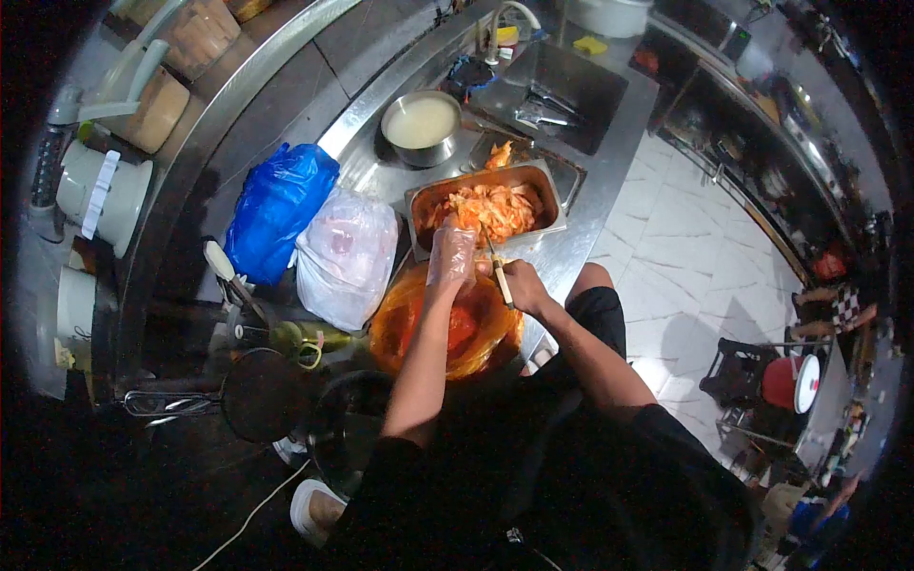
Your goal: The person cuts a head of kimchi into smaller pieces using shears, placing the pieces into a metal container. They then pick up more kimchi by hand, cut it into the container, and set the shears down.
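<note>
A rectangular metal pan holds a heap of orange-red, sauce-coated food pieces. At its near left edge, my left hand wears a clear plastic glove, its fingers closed on a piece of that food, mostly hidden by the glove. My right hand is bare and wrapped round the light wooden handle of a knife, whose narrow blade points towards the pan. Below both hands stands a plastic-lined bowl with red sauce inside.
White and blue plastic bags lie left of the pan. Behind it are a pot of whitish liquid and a sink with metal tongs. A dark pan sits lower left. A red bucket stands at right.
</note>
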Demonstrator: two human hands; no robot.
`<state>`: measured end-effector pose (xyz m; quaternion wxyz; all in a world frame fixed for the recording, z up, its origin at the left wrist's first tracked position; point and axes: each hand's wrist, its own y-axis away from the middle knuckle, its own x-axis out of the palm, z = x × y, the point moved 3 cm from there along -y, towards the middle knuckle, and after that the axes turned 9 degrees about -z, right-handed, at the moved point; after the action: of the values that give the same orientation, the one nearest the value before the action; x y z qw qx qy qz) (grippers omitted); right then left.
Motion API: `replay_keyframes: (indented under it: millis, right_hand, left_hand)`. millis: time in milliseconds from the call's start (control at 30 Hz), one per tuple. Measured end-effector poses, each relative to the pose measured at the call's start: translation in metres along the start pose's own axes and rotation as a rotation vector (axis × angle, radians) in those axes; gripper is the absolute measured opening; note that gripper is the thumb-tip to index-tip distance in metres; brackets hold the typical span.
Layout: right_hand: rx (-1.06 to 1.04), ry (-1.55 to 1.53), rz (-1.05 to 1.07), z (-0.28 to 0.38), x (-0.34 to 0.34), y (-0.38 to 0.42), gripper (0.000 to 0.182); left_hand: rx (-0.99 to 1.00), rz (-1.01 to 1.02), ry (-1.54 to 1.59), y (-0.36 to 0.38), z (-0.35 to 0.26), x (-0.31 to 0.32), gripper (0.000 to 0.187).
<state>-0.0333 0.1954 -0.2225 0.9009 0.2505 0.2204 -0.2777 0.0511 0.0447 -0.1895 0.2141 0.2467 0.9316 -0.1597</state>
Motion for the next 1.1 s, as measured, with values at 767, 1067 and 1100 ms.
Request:
replay_keyframes:
  millis: [767,1067,1100]
  right_hand:
    - [-0.067,0.274,-0.022,0.007,-0.034,0.010,0.077]
    - [-0.150,0.311,-0.149,0.025,-0.033,0.003,0.070]
    - [-0.160,0.332,-0.171,0.023,-0.032,0.002,0.069]
  left_hand:
    - [-0.324,-0.074,0.440,-0.024,0.139,0.015,0.054]
    - [-0.049,0.061,0.075,-0.017,0.052,-0.008,0.038]
    - [-0.025,0.056,0.048,-0.017,0.052,-0.008,0.038]
